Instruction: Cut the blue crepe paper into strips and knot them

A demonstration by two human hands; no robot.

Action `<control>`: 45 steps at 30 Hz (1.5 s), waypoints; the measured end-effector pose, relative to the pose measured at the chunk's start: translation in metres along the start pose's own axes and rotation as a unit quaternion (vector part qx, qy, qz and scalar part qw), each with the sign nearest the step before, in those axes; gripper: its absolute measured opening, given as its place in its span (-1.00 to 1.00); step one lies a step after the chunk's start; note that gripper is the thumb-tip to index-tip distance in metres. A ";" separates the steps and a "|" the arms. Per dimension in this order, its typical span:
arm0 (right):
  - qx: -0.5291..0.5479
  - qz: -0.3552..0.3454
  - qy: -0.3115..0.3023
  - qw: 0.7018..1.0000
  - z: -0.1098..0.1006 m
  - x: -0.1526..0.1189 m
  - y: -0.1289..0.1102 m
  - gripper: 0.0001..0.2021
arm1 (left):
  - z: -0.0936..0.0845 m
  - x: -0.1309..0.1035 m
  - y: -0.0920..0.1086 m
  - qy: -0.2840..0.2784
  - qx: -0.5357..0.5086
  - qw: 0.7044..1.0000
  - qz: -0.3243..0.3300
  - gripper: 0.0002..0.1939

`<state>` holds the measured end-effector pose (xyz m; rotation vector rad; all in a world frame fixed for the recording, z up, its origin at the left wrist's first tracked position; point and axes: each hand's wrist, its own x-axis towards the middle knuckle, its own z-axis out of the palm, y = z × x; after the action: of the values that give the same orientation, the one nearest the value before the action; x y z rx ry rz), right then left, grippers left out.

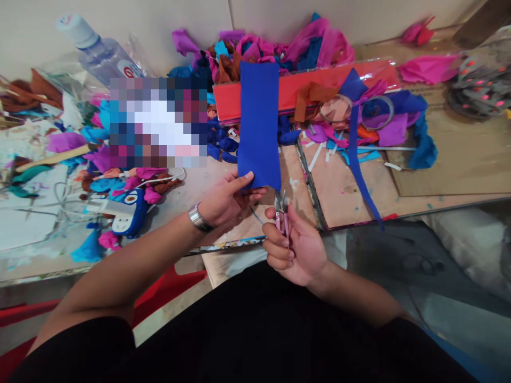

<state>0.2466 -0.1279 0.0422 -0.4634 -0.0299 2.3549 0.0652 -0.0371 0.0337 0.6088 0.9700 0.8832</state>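
A flat blue strip of material, fabric or foam (259, 122), stretches away from me over the table. My left hand (229, 199) pinches its near end, thumb on top and fingers beneath. In my right hand (297, 242) is a pair of thread snips (281, 215) with pinkish handles. The blades stand slightly apart, their tips at the strip's near right corner. Small blue knotted pieces (223, 141) lie beside the strip, partly hidden by it. Farther right, a narrow blue offcut (359, 175) hangs over the table's front edge.
Coloured scraps (287, 42) are heaped along the wall, behind a red packet (319, 88). Tape rings (377, 113) lie among scraps at right, near cardboard (451, 154). A blue-and-white power strip (130, 213) with cables and a clear bottle (104, 56) stand at left. One patch is pixelated.
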 end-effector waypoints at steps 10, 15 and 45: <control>0.007 -0.005 -0.011 1.000 -0.001 -0.002 -0.002 -0.43 | 0.000 0.000 0.000 0.001 -0.009 1.000 0.000 -0.80; 0.003 0.000 -0.016 1.000 -0.002 -0.004 0.000 -0.48 | 0.000 0.000 0.001 0.002 0.003 1.000 0.005 -0.78; 0.042 -0.031 -0.036 0.998 -0.005 0.003 -0.004 -0.34 | 0.004 -0.003 0.000 -0.006 -0.038 0.999 -0.016 -0.86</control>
<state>0.2488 -0.1232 0.0375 -0.3319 0.0199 2.3003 0.0682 -0.0396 0.0369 0.5329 0.9290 0.8830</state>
